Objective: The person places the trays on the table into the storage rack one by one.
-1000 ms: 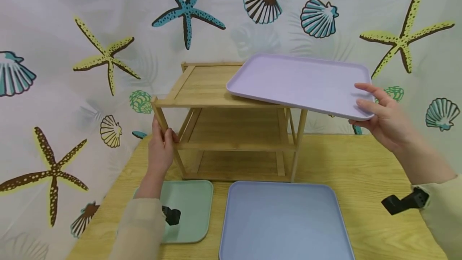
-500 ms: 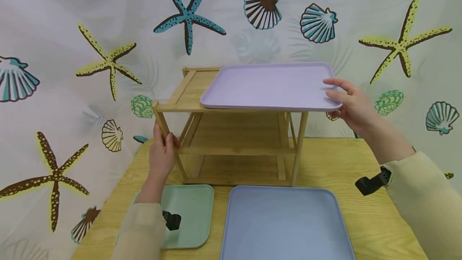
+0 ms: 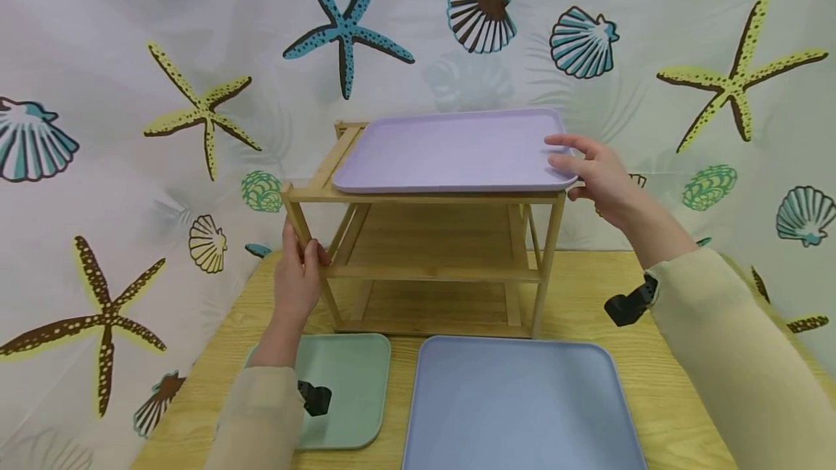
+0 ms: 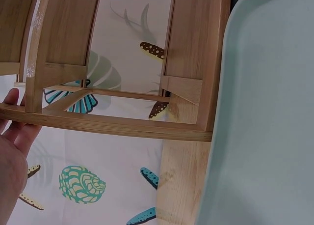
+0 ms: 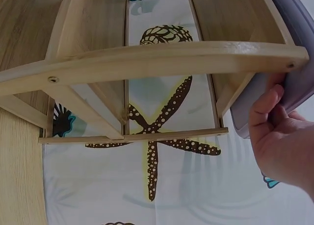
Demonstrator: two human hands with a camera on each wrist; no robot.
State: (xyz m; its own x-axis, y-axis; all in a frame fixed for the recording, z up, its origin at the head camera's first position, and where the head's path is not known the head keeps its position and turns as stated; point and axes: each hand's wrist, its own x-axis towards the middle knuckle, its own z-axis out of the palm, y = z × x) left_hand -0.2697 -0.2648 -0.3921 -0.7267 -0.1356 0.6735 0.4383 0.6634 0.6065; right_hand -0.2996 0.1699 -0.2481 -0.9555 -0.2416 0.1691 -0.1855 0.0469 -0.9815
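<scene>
In the head view a lilac tray [image 3: 451,151] lies over the top board of a three-tier wooden rack [image 3: 427,274], its right end overhanging the side slightly. My right hand [image 3: 601,176] holds that end, thumb and fingers on either side of the rim. Below the tray's edge, in the right wrist view, curled fingers of the right hand [image 5: 284,141] show against the lilac tray [image 5: 297,80]. My left hand [image 3: 298,274] grips the rack's left front leg between top and middle tiers. The left wrist view shows the left hand [image 4: 14,151] partly, beside the leg [image 4: 122,126].
A green tray [image 3: 346,390] lies at front left, partly behind my left forearm. To its right on the wooden table [image 3: 588,281] lies a larger blue tray [image 3: 516,405]. A patterned curtain [image 3: 418,27] hangs close behind the rack.
My right hand has brought the lilac tray leftward; its tilt has levelled out, and it now covers most of the rack's top. The left hand has stayed on the leg.
</scene>
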